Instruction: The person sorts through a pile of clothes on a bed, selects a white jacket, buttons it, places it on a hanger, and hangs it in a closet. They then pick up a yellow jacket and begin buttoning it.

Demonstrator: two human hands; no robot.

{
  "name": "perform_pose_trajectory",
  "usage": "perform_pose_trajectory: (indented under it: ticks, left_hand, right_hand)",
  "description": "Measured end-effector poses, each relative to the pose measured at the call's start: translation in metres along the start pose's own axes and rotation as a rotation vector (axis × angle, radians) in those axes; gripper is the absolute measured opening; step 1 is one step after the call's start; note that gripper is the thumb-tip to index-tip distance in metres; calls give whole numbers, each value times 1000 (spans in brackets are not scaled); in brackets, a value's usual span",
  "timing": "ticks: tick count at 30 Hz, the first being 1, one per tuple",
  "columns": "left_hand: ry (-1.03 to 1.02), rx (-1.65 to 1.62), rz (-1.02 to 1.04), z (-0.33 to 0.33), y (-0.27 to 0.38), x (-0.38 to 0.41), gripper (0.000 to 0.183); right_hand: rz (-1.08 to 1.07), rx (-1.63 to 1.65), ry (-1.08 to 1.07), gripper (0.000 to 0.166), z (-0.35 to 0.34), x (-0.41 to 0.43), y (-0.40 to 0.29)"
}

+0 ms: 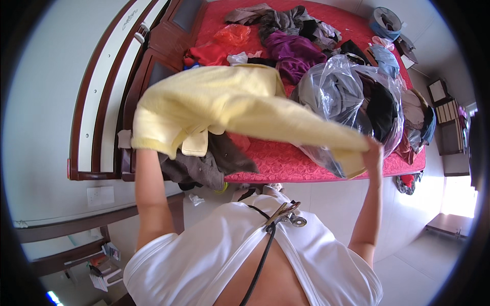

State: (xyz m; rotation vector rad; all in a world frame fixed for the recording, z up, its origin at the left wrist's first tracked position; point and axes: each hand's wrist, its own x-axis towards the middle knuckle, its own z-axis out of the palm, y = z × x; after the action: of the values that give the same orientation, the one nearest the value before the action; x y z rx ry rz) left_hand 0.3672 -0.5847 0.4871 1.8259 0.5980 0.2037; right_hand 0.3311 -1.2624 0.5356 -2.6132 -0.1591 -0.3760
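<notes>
A pale yellow garment (pixel 214 95) is stretched across in front of me, above a bed with a red patterned mattress (pixel 275 170). My right hand (pixel 373 155) grips its narrow end at the right. My left forearm goes up under the garment's hem at the left; the left hand itself is hidden by the cloth. Behind the garment's right part stands a clear plastic bag (pixel 337 88) filled with clothes. A dark grey-brown garment (pixel 199 168) lies at the near left edge of the mattress, partly beneath the yellow one.
Purple cloth (pixel 294 53), grey clothing (pixel 285 23) and a red plastic bag (pixel 232 34) lie farther back on the bed. More clothes (pixel 415 111) are piled at its right end. The wooden headboard (pixel 168 49) rises at the left. A blue round container (pixel 386 25) is at the back right.
</notes>
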Motion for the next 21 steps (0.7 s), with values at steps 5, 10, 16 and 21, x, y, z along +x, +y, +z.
perform_pose_trajectory:
  ticks: [5,10,16,21]
  left_hand:
    - [19,-64,-272,-10,-86,-62,37]
    - [59,-152,-428,-22,-124,-117,37]
    - [86,-245,-481,-28,-135,-141,38]
    - [125,-332,-483,-34,-136,-151,38]
  right_hand:
    - [-144,24,-333,18,64,-77,-49]
    - [-141,-45,-518,10,120,-118,-26]
    - [-99,-161,-583,12,138,-125,-11]
    - [-111,-274,-723,15,161,-117,-7]
